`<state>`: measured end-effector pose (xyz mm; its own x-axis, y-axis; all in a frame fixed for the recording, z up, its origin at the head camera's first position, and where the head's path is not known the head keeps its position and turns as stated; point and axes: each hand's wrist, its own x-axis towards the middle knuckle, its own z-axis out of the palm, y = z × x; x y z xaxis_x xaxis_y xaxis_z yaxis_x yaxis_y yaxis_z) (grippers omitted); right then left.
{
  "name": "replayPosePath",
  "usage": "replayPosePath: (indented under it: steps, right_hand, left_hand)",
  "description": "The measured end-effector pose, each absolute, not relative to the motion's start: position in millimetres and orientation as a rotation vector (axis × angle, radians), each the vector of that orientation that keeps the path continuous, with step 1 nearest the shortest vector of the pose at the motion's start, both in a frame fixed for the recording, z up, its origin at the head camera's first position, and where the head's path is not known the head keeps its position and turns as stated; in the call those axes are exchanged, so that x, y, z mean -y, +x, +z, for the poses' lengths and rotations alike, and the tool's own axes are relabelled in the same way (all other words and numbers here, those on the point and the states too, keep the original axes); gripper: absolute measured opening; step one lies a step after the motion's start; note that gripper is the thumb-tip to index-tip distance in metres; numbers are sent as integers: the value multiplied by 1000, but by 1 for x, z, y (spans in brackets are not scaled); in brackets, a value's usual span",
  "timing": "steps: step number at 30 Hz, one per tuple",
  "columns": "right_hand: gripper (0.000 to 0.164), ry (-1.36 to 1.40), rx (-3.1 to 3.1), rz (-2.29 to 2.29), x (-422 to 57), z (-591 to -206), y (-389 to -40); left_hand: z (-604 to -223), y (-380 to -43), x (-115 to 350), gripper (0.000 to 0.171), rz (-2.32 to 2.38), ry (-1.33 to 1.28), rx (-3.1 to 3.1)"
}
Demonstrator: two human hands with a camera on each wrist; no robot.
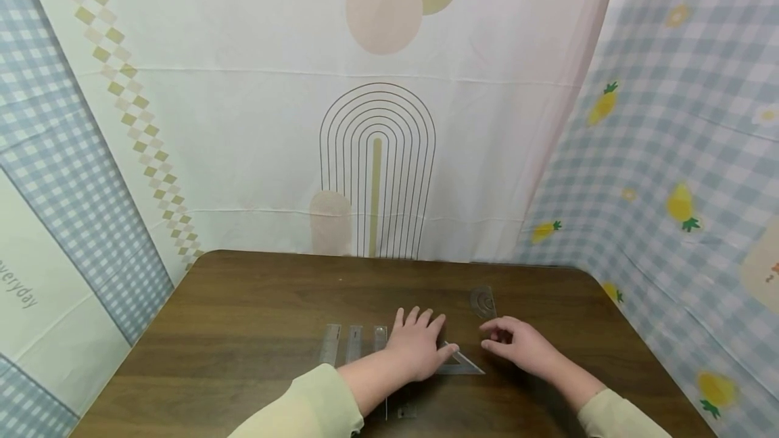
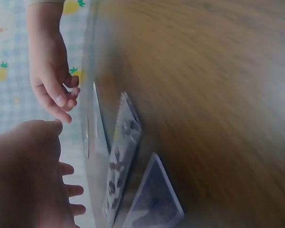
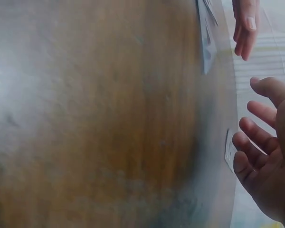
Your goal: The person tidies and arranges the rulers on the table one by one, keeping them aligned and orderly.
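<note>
My left hand (image 1: pixel 420 350) has its fingers spread and straight, over the left part of a clear triangular set square (image 1: pixel 460 365). In the left wrist view its thumb stretches out above a ruler with dark cut-out shapes (image 2: pixel 118 164) and another clear corner piece (image 2: pixel 156 194). Off to the right, my right hand (image 1: pixel 523 347) has loosely bent fingers with nothing between them. Just beyond its fingertips lies a clear protractor (image 1: pixel 483 303). The right wrist view also shows this hand (image 3: pixel 270 147) holding nothing, with the set square (image 3: pixel 208 50) farther off.
Left of my left hand, three clear rulers lie side by side, among them the leftmost ruler (image 1: pixel 331 343) and the middle ruler (image 1: pixel 355 342). A small clear piece (image 1: pixel 406 412) lies near the front. The brown wooden table (image 1: pixel 243 316) meets a patterned cloth (image 1: pixel 255 154) behind.
</note>
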<state>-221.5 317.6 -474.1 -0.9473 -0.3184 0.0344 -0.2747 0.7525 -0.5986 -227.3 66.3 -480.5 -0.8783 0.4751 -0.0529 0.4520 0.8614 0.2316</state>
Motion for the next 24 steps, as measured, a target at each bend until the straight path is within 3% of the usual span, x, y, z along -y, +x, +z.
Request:
replayPosePath:
  steps: [24]
  right_hand:
    - [46, -321, -3038, -821, -350, -481, -289]
  left_hand:
    - [-477, -255, -145, 75, 159, 367, -2844]
